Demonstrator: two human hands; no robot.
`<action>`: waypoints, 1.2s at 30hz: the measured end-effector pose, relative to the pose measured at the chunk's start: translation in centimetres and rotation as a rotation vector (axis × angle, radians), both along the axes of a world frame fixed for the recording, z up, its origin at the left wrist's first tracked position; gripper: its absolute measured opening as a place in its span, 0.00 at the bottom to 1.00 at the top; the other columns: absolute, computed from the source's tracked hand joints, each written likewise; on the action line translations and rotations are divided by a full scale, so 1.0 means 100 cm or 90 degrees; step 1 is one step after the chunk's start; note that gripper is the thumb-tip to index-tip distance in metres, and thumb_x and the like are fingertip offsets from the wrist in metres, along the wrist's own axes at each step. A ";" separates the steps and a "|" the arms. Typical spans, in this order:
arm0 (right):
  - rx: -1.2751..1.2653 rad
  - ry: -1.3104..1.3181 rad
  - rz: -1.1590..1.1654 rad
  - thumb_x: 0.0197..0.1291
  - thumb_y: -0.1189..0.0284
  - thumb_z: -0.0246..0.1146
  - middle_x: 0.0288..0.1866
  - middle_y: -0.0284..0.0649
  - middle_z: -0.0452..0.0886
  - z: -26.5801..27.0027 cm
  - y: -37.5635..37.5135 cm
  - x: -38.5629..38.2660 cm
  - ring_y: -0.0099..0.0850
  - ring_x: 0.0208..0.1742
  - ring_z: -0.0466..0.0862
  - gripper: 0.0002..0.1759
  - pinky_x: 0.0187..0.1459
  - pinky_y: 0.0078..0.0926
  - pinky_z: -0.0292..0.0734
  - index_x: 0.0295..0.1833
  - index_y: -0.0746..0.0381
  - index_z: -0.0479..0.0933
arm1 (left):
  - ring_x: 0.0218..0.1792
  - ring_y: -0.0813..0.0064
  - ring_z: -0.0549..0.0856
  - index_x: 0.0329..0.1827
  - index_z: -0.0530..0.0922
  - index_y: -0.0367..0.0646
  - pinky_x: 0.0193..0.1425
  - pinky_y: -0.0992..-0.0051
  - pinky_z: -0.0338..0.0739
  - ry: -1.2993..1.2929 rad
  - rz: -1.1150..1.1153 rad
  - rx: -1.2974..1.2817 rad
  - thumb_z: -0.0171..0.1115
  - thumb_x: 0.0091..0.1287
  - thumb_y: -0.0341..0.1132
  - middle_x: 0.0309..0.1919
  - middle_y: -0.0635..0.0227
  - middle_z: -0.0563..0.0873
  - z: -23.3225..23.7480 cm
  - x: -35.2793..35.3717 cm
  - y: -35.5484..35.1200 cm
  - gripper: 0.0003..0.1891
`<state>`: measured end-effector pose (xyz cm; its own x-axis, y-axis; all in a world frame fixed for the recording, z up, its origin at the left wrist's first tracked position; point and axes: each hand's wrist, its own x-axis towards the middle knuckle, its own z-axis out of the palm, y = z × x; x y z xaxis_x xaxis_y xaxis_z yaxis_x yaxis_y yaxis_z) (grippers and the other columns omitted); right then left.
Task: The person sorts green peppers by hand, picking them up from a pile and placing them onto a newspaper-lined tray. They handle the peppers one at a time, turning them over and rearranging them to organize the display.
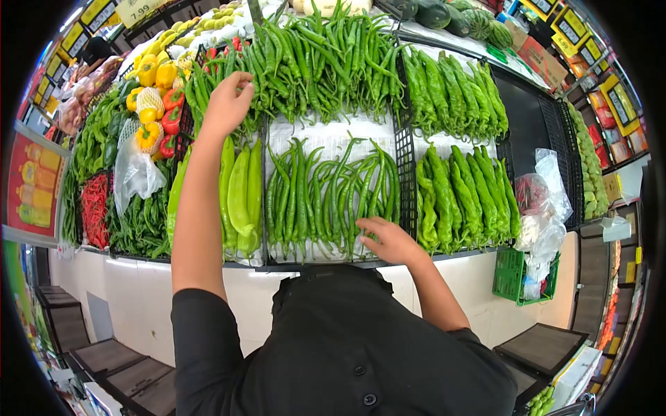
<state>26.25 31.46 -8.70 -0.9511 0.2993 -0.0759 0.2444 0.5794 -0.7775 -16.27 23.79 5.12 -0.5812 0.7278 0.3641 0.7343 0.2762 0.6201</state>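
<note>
My left hand (230, 102) is over the left edge of the big pile of long green peppers (319, 62), its fingers curled; whether it grips a pepper cannot be made out. My right hand (387, 240) rests at the lower right of a row of thin green peppers (312, 194), fingers apart and touching their ends. That row lies on white lining (284, 139) in a black crate. Left of it are broad light green peppers (241, 194). Wrinkled green peppers (465, 197) lie in the crate on the right.
Yellow and red bell peppers (165, 73), red chillies (94, 208) and a plastic bag (135, 173) are on the left. More plastic bags (544, 236) hang over a green basket (510, 277) at the right. Watermelons (479, 24) sit at the back.
</note>
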 end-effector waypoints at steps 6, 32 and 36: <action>-0.008 -0.022 -0.034 0.69 0.66 0.63 0.56 0.52 0.81 -0.002 -0.006 0.019 0.49 0.53 0.84 0.23 0.56 0.44 0.80 0.65 0.65 0.76 | 0.53 0.45 0.86 0.59 0.77 0.33 0.60 0.55 0.79 0.074 0.055 -0.154 0.64 0.68 0.50 0.53 0.42 0.86 -0.014 -0.048 0.089 0.28; 0.044 -0.025 0.016 0.70 0.65 0.62 0.56 0.54 0.81 0.004 0.015 -0.013 0.55 0.56 0.81 0.23 0.57 0.47 0.78 0.67 0.63 0.75 | 0.34 0.68 0.78 0.52 0.75 0.34 0.41 0.68 0.73 -0.230 0.111 0.212 0.44 0.80 0.42 0.33 0.61 0.80 0.008 -0.062 0.048 0.18; 0.020 0.030 0.038 0.69 0.68 0.64 0.55 0.51 0.82 0.009 0.013 -0.025 0.49 0.53 0.84 0.23 0.55 0.43 0.79 0.67 0.64 0.74 | 0.28 0.85 0.70 0.66 0.72 0.37 0.31 0.79 0.66 -0.291 0.059 0.354 0.45 0.83 0.42 0.31 0.75 0.73 0.014 -0.013 0.004 0.20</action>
